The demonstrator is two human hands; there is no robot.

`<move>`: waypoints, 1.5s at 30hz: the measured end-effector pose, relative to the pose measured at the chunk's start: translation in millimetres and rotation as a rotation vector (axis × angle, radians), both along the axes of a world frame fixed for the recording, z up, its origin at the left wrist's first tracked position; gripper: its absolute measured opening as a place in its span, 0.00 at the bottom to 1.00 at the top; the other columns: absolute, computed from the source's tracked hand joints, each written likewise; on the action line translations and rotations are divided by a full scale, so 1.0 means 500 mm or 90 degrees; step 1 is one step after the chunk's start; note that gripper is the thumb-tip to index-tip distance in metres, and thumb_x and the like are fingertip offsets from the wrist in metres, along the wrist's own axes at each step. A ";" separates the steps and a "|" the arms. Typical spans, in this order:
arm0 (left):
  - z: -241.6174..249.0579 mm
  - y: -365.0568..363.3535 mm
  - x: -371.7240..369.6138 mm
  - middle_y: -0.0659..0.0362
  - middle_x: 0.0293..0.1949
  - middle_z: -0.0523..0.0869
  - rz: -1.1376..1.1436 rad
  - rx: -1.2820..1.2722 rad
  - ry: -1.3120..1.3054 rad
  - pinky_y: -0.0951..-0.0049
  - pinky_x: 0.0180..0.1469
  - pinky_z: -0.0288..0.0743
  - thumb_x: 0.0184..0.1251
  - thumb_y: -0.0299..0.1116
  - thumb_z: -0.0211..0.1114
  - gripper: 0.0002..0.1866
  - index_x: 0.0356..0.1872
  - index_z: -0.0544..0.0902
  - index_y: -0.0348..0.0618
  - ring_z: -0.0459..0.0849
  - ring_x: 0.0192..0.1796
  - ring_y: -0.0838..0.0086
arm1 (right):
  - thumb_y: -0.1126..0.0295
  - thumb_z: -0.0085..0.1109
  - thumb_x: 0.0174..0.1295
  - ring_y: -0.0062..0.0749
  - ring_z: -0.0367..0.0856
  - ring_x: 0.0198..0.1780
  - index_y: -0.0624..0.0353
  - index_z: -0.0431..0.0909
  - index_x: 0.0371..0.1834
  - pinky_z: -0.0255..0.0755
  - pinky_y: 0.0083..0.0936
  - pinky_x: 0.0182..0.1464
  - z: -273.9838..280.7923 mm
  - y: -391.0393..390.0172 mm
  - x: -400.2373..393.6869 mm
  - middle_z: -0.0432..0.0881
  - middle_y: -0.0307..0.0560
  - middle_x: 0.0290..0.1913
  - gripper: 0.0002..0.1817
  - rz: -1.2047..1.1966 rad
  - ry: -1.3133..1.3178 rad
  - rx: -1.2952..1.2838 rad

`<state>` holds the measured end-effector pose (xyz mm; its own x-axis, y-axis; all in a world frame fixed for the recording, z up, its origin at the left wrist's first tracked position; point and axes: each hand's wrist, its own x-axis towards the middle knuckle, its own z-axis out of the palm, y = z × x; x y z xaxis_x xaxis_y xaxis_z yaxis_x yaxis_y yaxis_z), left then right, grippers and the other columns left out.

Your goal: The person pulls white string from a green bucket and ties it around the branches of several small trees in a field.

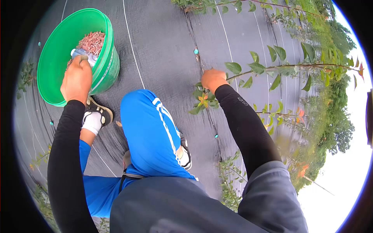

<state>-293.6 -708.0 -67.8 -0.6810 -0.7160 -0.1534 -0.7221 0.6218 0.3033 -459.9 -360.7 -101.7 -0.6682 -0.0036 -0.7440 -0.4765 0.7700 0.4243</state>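
My left hand (77, 80) is closed at the near side of a green bucket (50, 64), its fingertips over the opening; whatever it pinches is hidden. Inside the bucket lie a heap of thin reddish-brown strips (92, 42) and a clear plastic bottle (79, 52) with a bluish end, partly covered by the hand. On the other side, my right hand (213, 80) is closed low around the stem of a young leafy sapling (287, 66), close to the ground cover. The stem comes out past the hand toward the right, and the fingertips are turned away from view.
Black woven ground cover (163, 46) with white lines spreads beneath me. Teal pins (196, 51) dot the planting row. More saplings (233, 174) stand along it. My bent knee (143, 124) and shoe (101, 110) are close to the bucket. Taller greenery (330, 112) lies beyond.
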 end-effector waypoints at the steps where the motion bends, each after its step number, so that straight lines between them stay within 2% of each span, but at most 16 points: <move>1: 0.003 0.002 0.002 0.53 0.45 0.83 0.013 0.001 -0.014 0.61 0.51 0.71 0.62 0.43 0.44 0.19 0.47 0.80 0.56 0.80 0.48 0.56 | 0.66 0.51 0.57 0.39 0.80 0.52 0.55 0.82 0.44 0.74 0.30 0.47 -0.005 0.014 0.003 0.81 0.48 0.50 0.15 -0.002 0.003 -0.002; 5: 0.003 0.006 0.002 0.53 0.45 0.83 0.039 -0.008 -0.014 0.61 0.51 0.71 0.62 0.44 0.43 0.20 0.47 0.80 0.56 0.80 0.48 0.56 | 0.66 0.50 0.58 0.40 0.80 0.52 0.55 0.81 0.46 0.73 0.30 0.49 0.002 0.036 0.008 0.81 0.48 0.50 0.15 -0.088 0.050 -0.011; 7: 0.002 0.005 0.003 0.52 0.45 0.83 0.038 0.002 -0.008 0.60 0.51 0.71 0.61 0.44 0.42 0.20 0.46 0.80 0.55 0.80 0.49 0.56 | 0.67 0.55 0.55 0.43 0.79 0.52 0.58 0.79 0.48 0.73 0.32 0.51 -0.006 0.044 0.008 0.81 0.50 0.50 0.17 -0.127 0.092 -0.027; 11: -0.004 0.003 0.001 0.51 0.43 0.84 0.055 -0.010 -0.013 0.59 0.49 0.72 0.61 0.45 0.43 0.20 0.46 0.80 0.56 0.81 0.47 0.55 | 0.67 0.55 0.55 0.43 0.79 0.52 0.58 0.80 0.46 0.74 0.33 0.50 -0.024 0.043 0.014 0.81 0.52 0.49 0.16 -0.098 0.106 -0.021; 16: 0.002 0.004 0.003 0.52 0.42 0.83 0.075 0.007 -0.029 0.59 0.49 0.72 0.62 0.44 0.44 0.17 0.43 0.81 0.56 0.80 0.45 0.54 | 0.68 0.54 0.54 0.44 0.79 0.52 0.55 0.80 0.46 0.74 0.34 0.49 -0.047 0.036 0.014 0.80 0.50 0.50 0.16 -0.021 0.047 0.039; 21: -0.003 0.004 0.006 0.51 0.42 0.84 0.063 0.003 0.008 0.55 0.48 0.73 0.61 0.44 0.41 0.20 0.43 0.80 0.53 0.82 0.45 0.52 | 0.68 0.55 0.54 0.41 0.79 0.53 0.54 0.81 0.47 0.73 0.34 0.49 -0.050 0.008 0.005 0.81 0.46 0.51 0.17 0.014 -0.012 0.117; 26: -0.003 0.004 0.003 0.51 0.38 0.85 0.059 -0.002 0.012 0.57 0.48 0.74 0.60 0.43 0.42 0.20 0.44 0.80 0.51 0.83 0.42 0.54 | 0.69 0.55 0.52 0.41 0.79 0.53 0.54 0.81 0.46 0.73 0.34 0.49 -0.054 -0.001 0.002 0.81 0.45 0.51 0.16 0.041 -0.040 0.139; 28: 0.000 0.004 0.001 0.52 0.43 0.83 0.079 0.037 -0.023 0.58 0.50 0.72 0.62 0.44 0.41 0.19 0.45 0.80 0.59 0.80 0.47 0.54 | 0.70 0.55 0.52 0.42 0.79 0.53 0.55 0.81 0.45 0.72 0.35 0.49 -0.057 0.002 -0.001 0.81 0.45 0.51 0.16 0.029 -0.054 0.137; 29: 0.002 0.006 0.001 0.52 0.43 0.83 0.078 0.037 -0.022 0.58 0.50 0.72 0.62 0.44 0.41 0.19 0.45 0.80 0.59 0.80 0.47 0.54 | 0.70 0.55 0.52 0.42 0.79 0.53 0.55 0.81 0.45 0.72 0.35 0.49 -0.061 0.007 -0.003 0.81 0.45 0.51 0.16 0.028 -0.054 0.137; 31: 0.006 0.009 0.002 0.50 0.35 0.85 0.062 0.009 0.020 0.57 0.46 0.75 0.60 0.42 0.43 0.19 0.41 0.81 0.49 0.83 0.40 0.55 | 0.70 0.54 0.50 0.45 0.79 0.53 0.56 0.81 0.45 0.73 0.37 0.49 -0.071 0.015 -0.008 0.81 0.46 0.50 0.17 0.016 -0.050 0.135; 35: -0.002 0.004 0.001 0.49 0.33 0.85 0.060 -0.003 0.034 0.55 0.44 0.75 0.60 0.42 0.44 0.18 0.39 0.81 0.48 0.84 0.38 0.54 | 0.70 0.54 0.47 0.47 0.79 0.52 0.56 0.81 0.45 0.73 0.41 0.47 -0.098 0.037 -0.025 0.81 0.48 0.49 0.18 -0.038 -0.062 0.156; 37: 0.010 0.008 -0.003 0.51 0.33 0.85 0.079 0.043 -0.004 0.56 0.43 0.74 0.60 0.42 0.45 0.16 0.41 0.81 0.54 0.83 0.37 0.52 | 0.70 0.55 0.46 0.47 0.80 0.50 0.56 0.81 0.44 0.74 0.41 0.46 -0.109 0.046 -0.029 0.81 0.48 0.48 0.18 -0.057 -0.045 0.147; 41: 0.016 0.007 0.002 0.48 0.28 0.84 0.067 0.043 0.045 0.55 0.38 0.75 0.58 0.39 0.48 0.14 0.36 0.81 0.48 0.83 0.33 0.54 | 0.67 0.55 0.49 0.42 0.80 0.51 0.54 0.82 0.43 0.75 0.35 0.45 -0.074 0.008 -0.014 0.82 0.45 0.49 0.17 0.010 -0.026 0.124; 45: 0.020 -0.004 -0.001 0.49 0.28 0.84 0.077 0.052 0.028 0.55 0.38 0.75 0.58 0.40 0.49 0.13 0.34 0.81 0.48 0.84 0.33 0.55 | 0.67 0.54 0.51 0.43 0.78 0.55 0.53 0.81 0.48 0.73 0.37 0.50 -0.085 -0.022 -0.012 0.79 0.47 0.53 0.19 0.017 -0.047 0.143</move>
